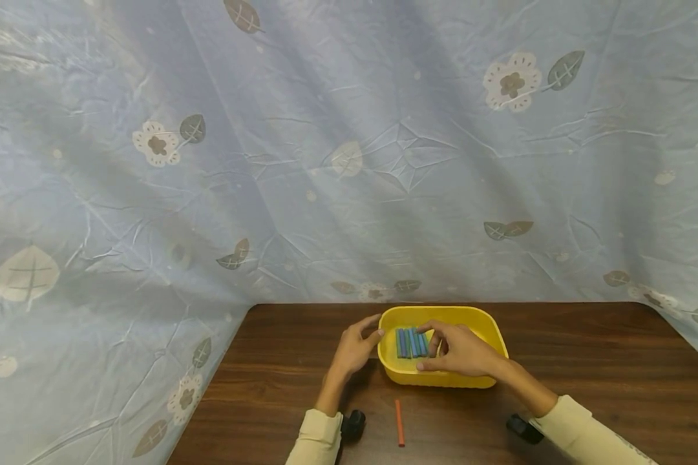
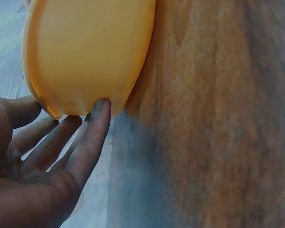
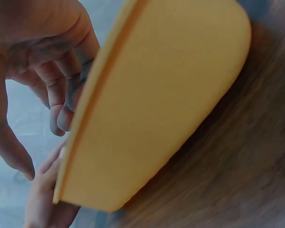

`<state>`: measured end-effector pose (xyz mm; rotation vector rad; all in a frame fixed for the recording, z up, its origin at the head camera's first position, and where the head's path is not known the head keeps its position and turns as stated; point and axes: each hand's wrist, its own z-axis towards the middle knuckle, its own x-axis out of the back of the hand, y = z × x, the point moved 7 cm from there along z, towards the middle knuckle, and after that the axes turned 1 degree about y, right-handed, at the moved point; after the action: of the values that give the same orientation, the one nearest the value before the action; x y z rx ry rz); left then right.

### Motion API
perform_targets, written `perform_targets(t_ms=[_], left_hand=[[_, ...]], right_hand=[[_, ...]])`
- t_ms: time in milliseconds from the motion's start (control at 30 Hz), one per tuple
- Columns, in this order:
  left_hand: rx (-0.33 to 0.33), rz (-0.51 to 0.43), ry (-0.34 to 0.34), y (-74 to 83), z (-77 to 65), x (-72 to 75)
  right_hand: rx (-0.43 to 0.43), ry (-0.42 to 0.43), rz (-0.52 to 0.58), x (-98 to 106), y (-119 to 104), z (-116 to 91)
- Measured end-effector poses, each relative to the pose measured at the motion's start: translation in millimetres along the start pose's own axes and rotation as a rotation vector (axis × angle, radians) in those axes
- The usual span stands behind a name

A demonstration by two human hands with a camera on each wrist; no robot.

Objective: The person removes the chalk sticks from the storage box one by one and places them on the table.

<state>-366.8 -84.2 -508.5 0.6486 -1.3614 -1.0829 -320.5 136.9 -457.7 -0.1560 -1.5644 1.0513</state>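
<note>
A yellow plastic tub (image 1: 449, 381) stands on the table with several short sticks (image 1: 411, 343), blue, purple and teal, side by side at its left end. What the sticks are made of does not show. At the tub's left end is my left hand (image 1: 353, 349), thumb at the rim and extended fingers touching the outer wall (image 2: 99, 42). My right hand (image 1: 464, 349) reaches over the near rim, its thumb spread well apart from the fingers. Its index fingertip is right at the rightmost sticks. In the right wrist view the tub wall (image 3: 156, 95) hides those fingertips.
On the dark wooden table (image 1: 291, 361), an orange stick (image 1: 399, 423) lies in front of the tub. A pale patterned sheet (image 1: 349, 161) hangs behind the table and along its left side. Black devices (image 1: 353, 425) are worn at both wrists.
</note>
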Motion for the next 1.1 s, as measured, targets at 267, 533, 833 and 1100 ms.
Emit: perform_targets(t_ms=[267, 533, 833, 1100], left_hand=[[0.002, -0.004, -0.002, -0.2, -1.1, 0.2], [-0.002, 0.004, 0.007, -0.2, -1.7, 0.8], [-0.001, -0.01, 0.005, -1.3, -2.2, -0.3], [-0.001, -0.014, 0.007, 1.6, -0.5, 1.5]], right_hand=[[-0.01, 0.004, 0.01, 3.0, 20.3, 4.7], [-0.039, 0.001, -0.036, 3.8, 36.0, 13.0], [-0.086, -0.035, -0.058, -0.1, 54.3, 20.5], [-0.091, -0.078, -0.046, -3.6, 63.7, 29.1]])
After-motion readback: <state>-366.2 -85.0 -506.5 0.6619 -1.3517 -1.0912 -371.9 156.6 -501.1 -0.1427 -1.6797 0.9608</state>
